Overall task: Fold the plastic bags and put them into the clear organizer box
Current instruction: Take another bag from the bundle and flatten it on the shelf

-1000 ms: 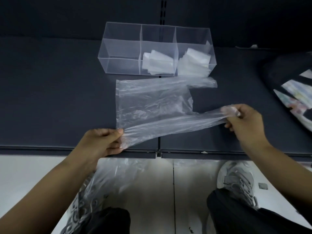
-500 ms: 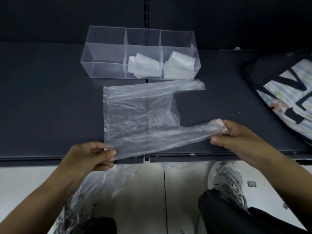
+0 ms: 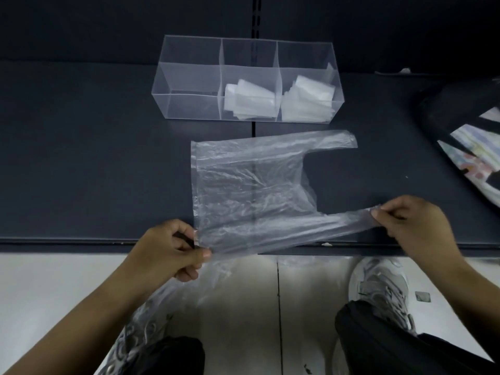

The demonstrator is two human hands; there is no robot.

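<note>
1. The plastic bag is clear and lies mostly flat on the dark shelf, just in front of the clear organizer box. Its far handle points right and rests on the surface. Its near edge is raised off the shelf.
2. The left hand is at the shelf's front edge, forearm entering from the lower left. Thumb and curled fingers pinch the bag's near-left corner.
3. The right hand is held knuckles-up, well apart from the left. Its thumb and fingertips pinch the end of the near handle, and the strip between the two hands is drawn taut.
4. The organizer box has three compartments. The middle one holds folded bags; the right one holds a further stack (both lie tilted, overlapping).
5. Surroundings: a patterned dark bag at the shelf's right end, crumpled clear plastic below the left forearm, and a grey shoe on the floor.
</note>
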